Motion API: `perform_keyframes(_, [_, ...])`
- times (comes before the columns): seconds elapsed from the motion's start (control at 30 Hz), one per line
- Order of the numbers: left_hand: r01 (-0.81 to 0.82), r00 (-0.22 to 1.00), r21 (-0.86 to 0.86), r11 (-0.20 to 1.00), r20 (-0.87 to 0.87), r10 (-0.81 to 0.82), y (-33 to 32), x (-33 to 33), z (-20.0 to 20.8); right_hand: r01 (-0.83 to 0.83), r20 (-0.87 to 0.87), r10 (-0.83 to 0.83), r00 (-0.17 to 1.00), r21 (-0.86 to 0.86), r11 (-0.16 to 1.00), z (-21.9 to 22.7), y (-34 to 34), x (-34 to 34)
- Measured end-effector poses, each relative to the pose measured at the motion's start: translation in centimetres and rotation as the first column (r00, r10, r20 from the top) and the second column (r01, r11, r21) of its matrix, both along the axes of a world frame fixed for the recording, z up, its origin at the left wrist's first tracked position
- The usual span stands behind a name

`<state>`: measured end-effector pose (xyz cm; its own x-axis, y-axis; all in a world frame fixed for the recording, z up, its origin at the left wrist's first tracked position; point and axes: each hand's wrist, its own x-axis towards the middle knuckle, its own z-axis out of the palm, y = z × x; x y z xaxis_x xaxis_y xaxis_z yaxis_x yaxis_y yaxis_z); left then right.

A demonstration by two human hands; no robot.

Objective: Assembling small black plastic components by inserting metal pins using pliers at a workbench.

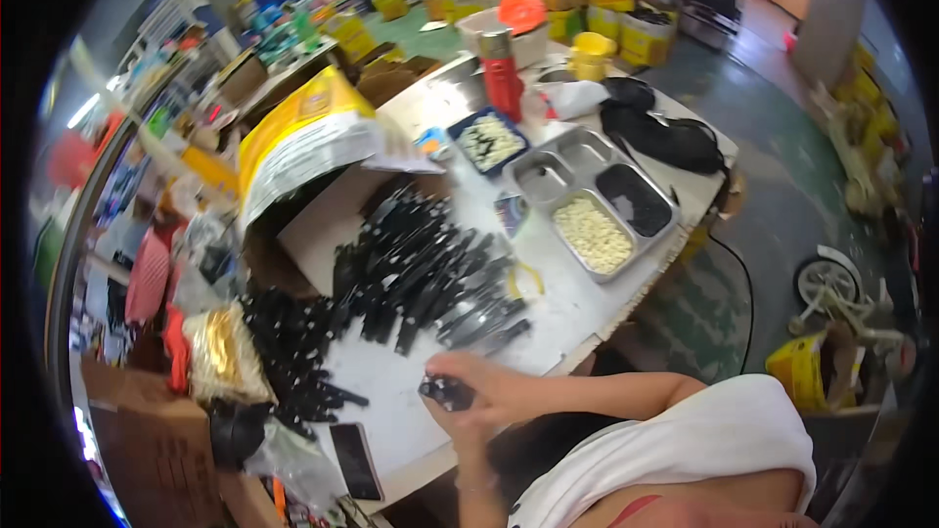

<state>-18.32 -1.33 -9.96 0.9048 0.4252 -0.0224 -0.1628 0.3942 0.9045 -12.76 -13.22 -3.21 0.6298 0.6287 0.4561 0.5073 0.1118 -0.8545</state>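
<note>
In front of me, above the near edge of the white table (386, 450), my two hands come together around a small bundle of black sticks (447, 391), its speckled ends facing left. My right hand (489, 383) wraps over the top with its forearm coming in from the right. Below it, my left hand (464, 422) is closed on the same bundle; its fingers are partly hidden. Beyond the hands lies a spread heap of black sticks (416, 259) with pale ends. More black sticks (293, 352) are piled to the left.
A steel compartment tray (515, 174) holds cream-coloured pieces and black pieces. Behind it are a blue tray (518, 154), a red thermos (502, 88) and a black bag (665, 137). A phone (355, 460) lies at the near edge. An open carton (313, 230) stands left.
</note>
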Motion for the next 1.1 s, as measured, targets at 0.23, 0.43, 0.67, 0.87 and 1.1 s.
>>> perform_keyframes(0.23, [-0.03, 0.994, -0.272, 0.962, 0.097, 0.058, -3.7, -0.2, -3.2, 0.038, -0.079, -0.047, 0.996, -0.117, 0.992, -1.8, -3.7, -1.0])
perform_keyframes(0.43, [-0.098, 0.984, -0.152, 0.983, 0.133, 0.119, -5.7, 0.0, -3.2, 0.168, 0.254, -0.09, 0.963, -0.306, 0.937, -1.3, -5.3, -0.6])
perform_keyframes(0.67, [-0.083, 0.996, 0.495, 0.865, 0.002, 0.094, -5.6, -1.5, -0.1, 0.871, 0.555, -0.687, 0.469, -0.159, 0.465, 0.7, -22.3, 9.3])
perform_keyframes(0.87, [0.054, 0.999, 0.472, 0.88, -0.034, -0.043, -8.6, 0.0, -0.1, 0.87, 0.72, -0.488, 0.494, -0.397, 0.293, -2.6, -30.5, 13.8])
perform_keyframes(1.1, [0.041, 0.999, 0.588, 0.808, 0.001, -0.051, -12.4, 2.1, -1.8, 0.814, 0.757, -0.316, 0.572, -0.475, 0.334, -4.1, -29.5, 16.8])
